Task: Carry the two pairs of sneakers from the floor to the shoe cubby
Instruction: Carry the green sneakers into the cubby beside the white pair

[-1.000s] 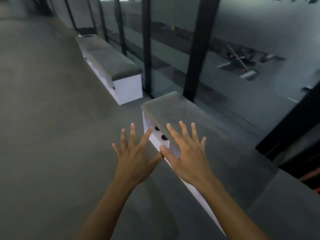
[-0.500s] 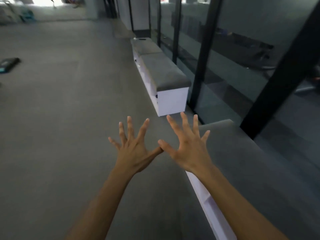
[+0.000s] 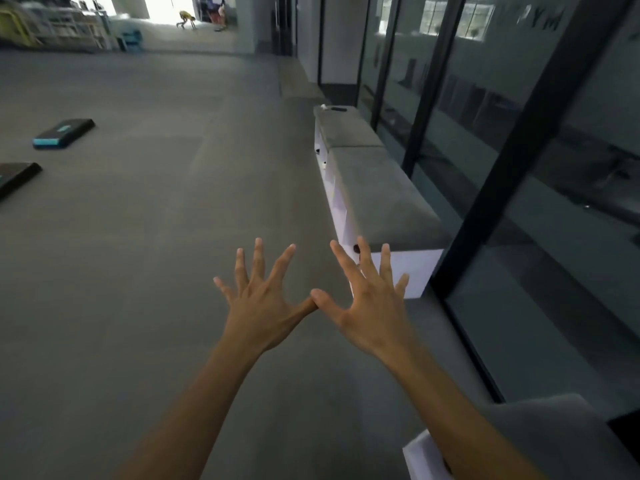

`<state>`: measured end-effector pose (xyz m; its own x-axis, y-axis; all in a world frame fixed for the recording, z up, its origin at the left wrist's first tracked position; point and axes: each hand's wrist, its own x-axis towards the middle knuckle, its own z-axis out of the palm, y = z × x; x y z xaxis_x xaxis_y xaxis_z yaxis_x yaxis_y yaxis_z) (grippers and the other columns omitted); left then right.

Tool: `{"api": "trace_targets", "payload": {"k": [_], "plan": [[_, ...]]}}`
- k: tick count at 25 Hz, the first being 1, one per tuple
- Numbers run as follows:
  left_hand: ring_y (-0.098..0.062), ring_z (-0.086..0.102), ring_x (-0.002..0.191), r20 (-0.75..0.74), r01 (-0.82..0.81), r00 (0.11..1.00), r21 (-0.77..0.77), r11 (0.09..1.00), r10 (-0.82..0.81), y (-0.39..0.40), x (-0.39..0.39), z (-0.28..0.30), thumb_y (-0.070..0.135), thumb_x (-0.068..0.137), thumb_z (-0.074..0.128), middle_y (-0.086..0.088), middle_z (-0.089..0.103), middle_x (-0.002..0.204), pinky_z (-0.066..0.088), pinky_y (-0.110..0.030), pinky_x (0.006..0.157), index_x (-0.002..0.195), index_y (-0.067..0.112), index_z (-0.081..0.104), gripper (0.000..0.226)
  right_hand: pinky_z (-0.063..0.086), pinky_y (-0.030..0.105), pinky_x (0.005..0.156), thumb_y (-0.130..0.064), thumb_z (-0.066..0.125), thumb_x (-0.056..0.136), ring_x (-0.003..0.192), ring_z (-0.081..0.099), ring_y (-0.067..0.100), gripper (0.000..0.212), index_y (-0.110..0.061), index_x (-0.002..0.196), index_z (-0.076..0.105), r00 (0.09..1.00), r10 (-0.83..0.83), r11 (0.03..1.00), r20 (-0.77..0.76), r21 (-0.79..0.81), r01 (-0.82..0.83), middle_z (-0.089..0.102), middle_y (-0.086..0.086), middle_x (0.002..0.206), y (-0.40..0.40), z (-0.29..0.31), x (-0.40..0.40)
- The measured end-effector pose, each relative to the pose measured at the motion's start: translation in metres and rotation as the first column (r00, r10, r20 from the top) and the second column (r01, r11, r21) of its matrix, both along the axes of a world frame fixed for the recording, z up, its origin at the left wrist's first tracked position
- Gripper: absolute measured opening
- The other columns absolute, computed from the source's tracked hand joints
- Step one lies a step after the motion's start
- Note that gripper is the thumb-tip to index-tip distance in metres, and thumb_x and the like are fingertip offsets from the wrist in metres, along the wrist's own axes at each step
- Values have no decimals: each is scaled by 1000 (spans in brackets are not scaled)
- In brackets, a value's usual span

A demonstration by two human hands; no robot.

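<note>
left hand [image 3: 258,306] and right hand [image 3: 369,306] are spread wide and empty, thumbs touching, just before the shoe cubby [image 3: 377,199].

My left hand [image 3: 263,306] and right hand [image 3: 367,306] spread ahead, thumbs touching; the shoe cubby [image 3: 374,192] beyond them, right, along the glass wall [image 3: 519,133]; two mats [image 3: 64,133] far left.

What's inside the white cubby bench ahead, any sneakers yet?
Inside the cubby bench, a few small dark shapes show at the openings, one near the right hand; too blurred to identify. The steep angle hides most compartments. Both hands are empty; left hand is spread.
</note>
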<state>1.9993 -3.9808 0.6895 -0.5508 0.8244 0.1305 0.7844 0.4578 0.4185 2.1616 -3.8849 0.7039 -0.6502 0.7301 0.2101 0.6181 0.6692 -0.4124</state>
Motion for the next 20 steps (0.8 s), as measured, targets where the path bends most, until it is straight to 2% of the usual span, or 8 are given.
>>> {"api": "trace_targets", "payload": {"k": [5,8,12,15,17,20], "plan": [[-26,-20,151,11,11,1000,10,1000,-11,147,-129,-5,101,61,18,2,-15,166,-7,-68,114,152,51,7,104,6,68,119,-83,34,85,155,-13,30,80,-58,151,-4,999,-35,999,-22,-31,34,-6,-4,171,162,-8,-119],[-26,-14,152,64,-18,998,0,1000,18,242,-205,-30,100,63,21,2,-10,167,-1,-67,117,151,50,12,102,1,67,120,-82,35,84,156,-14,27,79,-59,152,1,999,-7,994,-49,-108,1,-6,-6,170,260,-32,-194],[-24,-9,153,142,-101,985,18,995,97,354,-302,-48,97,66,25,3,-4,168,1,-65,117,151,50,19,97,10,67,119,-82,29,82,156,-2,30,80,-53,154,12,999,21,992,-44,-127,-27,8,-4,170,391,-48,-294],[-20,-3,153,246,-185,956,87,979,158,426,-378,-54,95,69,26,5,5,167,4,-61,119,150,47,26,93,15,58,122,-82,26,80,156,4,26,80,-52,154,17,996,59,981,-60,-184,-69,16,-6,169,478,-48,-369],[-19,4,153,272,-204,949,155,966,157,478,-430,-59,92,72,25,6,11,166,9,-55,121,150,45,30,91,15,51,123,-82,27,80,156,6,23,80,-51,154,19,994,84,976,-66,-196,-95,17,-8,169,537,-48,-423],[-16,12,152,302,-170,949,231,958,96,569,-518,-74,82,82,32,7,21,164,14,-37,121,149,38,35,80,16,43,123,-72,42,90,156,6,16,73,-46,155,21,989,103,968,-105,-219,-124,18,-12,168,628,-53,-515]]}}
